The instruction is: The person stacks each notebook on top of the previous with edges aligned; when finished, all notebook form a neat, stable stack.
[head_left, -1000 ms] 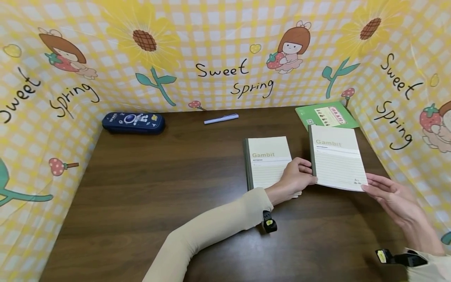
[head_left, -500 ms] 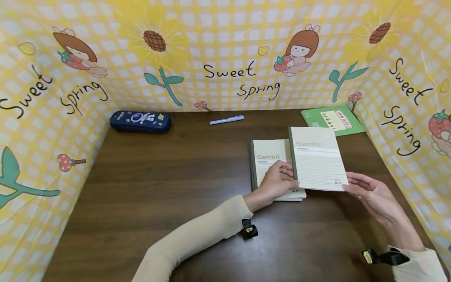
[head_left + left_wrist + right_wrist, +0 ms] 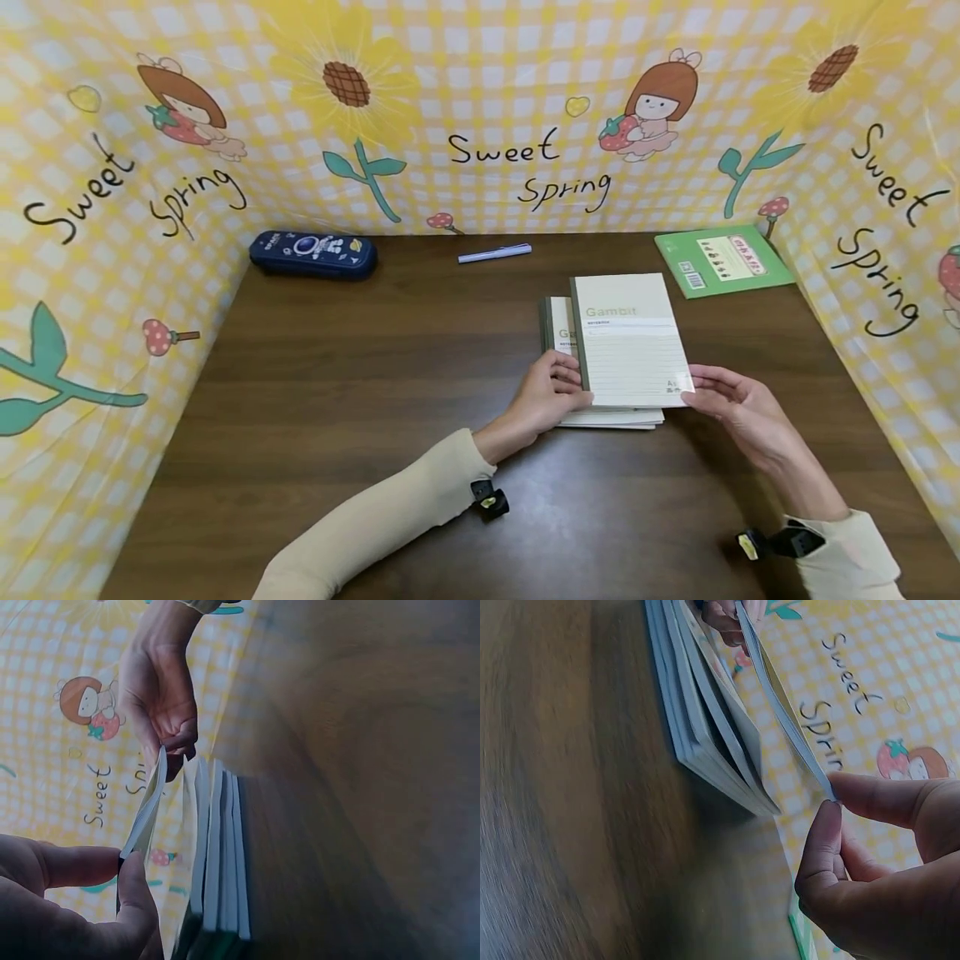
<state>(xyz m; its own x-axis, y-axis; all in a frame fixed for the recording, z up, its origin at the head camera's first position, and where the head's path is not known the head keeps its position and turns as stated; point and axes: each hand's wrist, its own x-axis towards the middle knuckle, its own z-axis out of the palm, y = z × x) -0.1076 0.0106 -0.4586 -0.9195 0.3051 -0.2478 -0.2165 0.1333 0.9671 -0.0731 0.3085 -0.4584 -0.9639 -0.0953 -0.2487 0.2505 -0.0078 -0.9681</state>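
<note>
Both hands hold a cream "Gambit" notebook with a dark spine. My left hand pinches its lower left corner at the spine, while my right hand pinches the lower right corner. Beneath it lies a stack of similar notebooks, mostly covered in the head view. Both wrist views show a gap between the held notebook and the stack. Seen from the right wrist, the stack rests on the table and the held notebook bows slightly.
A green booklet lies at the back right of the brown table. A light purple pen is at the back middle, a dark blue pencil case at the back left. Yellow checked cloth walls the table's back and sides.
Both hands have carried the notebook leftward, from beside the stack to above it. It now covers most of the stack, and the green booklet is fully uncovered. The head view has shifted slightly.
</note>
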